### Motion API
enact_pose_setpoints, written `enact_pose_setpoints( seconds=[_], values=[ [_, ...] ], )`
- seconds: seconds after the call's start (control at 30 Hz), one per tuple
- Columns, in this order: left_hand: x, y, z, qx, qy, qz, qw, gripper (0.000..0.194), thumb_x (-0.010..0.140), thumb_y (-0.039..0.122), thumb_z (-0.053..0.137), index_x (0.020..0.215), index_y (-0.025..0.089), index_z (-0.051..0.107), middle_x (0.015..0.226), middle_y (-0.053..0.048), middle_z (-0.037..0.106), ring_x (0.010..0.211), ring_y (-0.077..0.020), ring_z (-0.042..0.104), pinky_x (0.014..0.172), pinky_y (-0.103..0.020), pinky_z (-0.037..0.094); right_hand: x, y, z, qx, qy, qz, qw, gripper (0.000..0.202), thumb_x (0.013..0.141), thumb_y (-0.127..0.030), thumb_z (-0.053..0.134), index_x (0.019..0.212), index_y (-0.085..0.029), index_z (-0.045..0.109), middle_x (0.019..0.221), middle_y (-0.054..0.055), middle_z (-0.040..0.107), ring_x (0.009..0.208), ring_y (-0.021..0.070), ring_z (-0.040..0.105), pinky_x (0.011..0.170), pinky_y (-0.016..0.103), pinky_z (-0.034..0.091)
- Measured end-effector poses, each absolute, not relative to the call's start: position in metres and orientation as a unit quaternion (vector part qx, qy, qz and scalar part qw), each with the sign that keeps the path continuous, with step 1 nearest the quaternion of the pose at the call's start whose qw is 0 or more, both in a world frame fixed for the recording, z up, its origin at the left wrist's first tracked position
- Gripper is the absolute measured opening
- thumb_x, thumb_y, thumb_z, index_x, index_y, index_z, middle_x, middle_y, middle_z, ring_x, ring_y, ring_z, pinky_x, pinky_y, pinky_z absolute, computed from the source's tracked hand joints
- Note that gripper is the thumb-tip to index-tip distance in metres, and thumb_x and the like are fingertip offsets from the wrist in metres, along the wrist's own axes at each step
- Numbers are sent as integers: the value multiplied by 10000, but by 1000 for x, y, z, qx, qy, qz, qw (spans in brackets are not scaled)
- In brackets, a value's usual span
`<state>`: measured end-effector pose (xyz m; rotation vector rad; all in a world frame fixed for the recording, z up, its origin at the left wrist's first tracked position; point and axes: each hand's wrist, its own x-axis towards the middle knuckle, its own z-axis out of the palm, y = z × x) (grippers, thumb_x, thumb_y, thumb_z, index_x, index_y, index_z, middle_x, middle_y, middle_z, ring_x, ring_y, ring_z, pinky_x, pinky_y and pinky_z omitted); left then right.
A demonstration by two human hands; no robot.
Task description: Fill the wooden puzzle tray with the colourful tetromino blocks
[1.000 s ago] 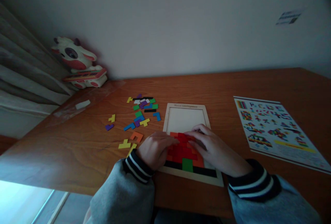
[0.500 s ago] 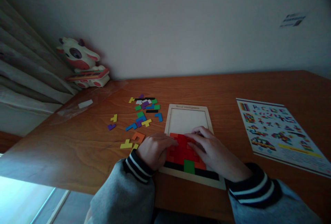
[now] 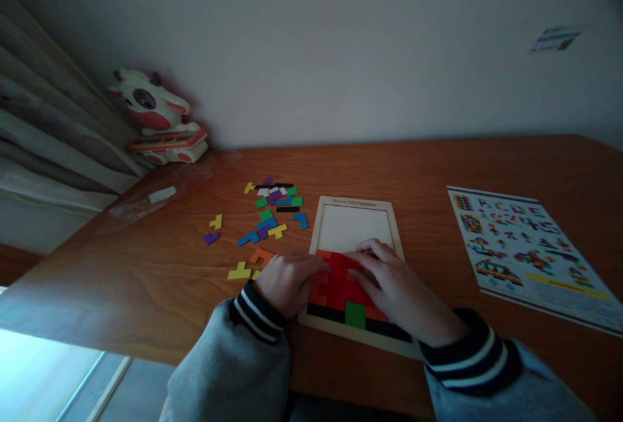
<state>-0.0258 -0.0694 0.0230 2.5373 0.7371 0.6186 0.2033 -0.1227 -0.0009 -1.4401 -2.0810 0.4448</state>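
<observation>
A wooden puzzle tray (image 3: 357,214) lies on the table in front of me, its lower half filled with flat pieces. Red puzzle pieces (image 3: 338,285) fill the middle, with orange around them. A green piece (image 3: 355,315) sits between black strips (image 3: 326,313) along the near edge. My left hand (image 3: 288,284) is curled at the tray's left side, finger and thumb closed on the red pieces' left part. From the right, my right hand (image 3: 394,285) has finger and thumb on the red pieces' upper right, closed loosely around a red part. Its palm hides the tray's right side.
Loose colored pieces (image 3: 277,230) are scattered left of the tray, including an orange one (image 3: 261,256) by my left hand. A printed pattern sheet (image 3: 530,240) lies at the right. A cow toy (image 3: 160,117) and clear plastic wrapping (image 3: 131,208) are at the back left.
Both hands have shifted very slightly to the left over the red pieces, still touching them. The loose pieces lie as before; the view has moved a little.
</observation>
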Motion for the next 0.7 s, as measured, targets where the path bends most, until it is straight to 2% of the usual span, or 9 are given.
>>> enact_pose_setpoints(
  seconds=[0.13, 0.3, 0.4, 0.53, 0.7],
  values=[
    [-26, -69, 27, 914, 268, 225, 205, 429, 765, 18, 387, 1014, 146, 712, 980, -87, 762, 901, -204, 735, 825, -330, 610, 204, -122, -1, -538, -778, 167, 279, 263, 941, -172, 549, 1180, -192, 659, 1082, 89, 585, 996, 220, 620, 918, 411, 555],
    [-23, -68, 23, 928, 242, 216, 181, 500, 726, -14, 394, 1091, 130, 704, 1136, -92, 742, 1070, -222, 688, 963, -376, 567, 206, -122, -1, -535, -776, 174, 286, 262, 948, -190, 549, 1183, -209, 664, 1081, 86, 582, 995, 210, 619, 916, 383, 555],
    [-22, -68, 21, 934, 240, 200, 171, 521, 716, -20, 406, 1118, 131, 700, 1188, -78, 726, 1099, -227, 665, 983, -387, 556, 206, -121, -2, -534, -776, 176, 287, 262, 953, -202, 541, 1184, -216, 664, 1081, 84, 581, 989, 207, 618, 917, 384, 555],
    [-21, -68, 19, 934, 255, 197, 155, 489, 757, -4, 419, 1121, 151, 706, 1244, -69, 700, 1111, -236, 637, 983, -418, 552, 207, -120, -4, -533, -775, 176, 291, 251, 955, -222, 543, 1174, -217, 665, 1086, 84, 585, 999, 211, 616, 925, 395, 554],
    [-17, -71, 17, 937, 266, 175, 141, 505, 820, 38, 443, 1254, 188, 654, 1329, -44, 654, 1194, -270, 568, 1000, -483, 532, 208, -119, -6, -526, -776, 183, 295, 254, 950, -224, 550, 1179, -224, 661, 1085, 81, 591, 998, 210, 617, 923, 394, 555]
  ],
)
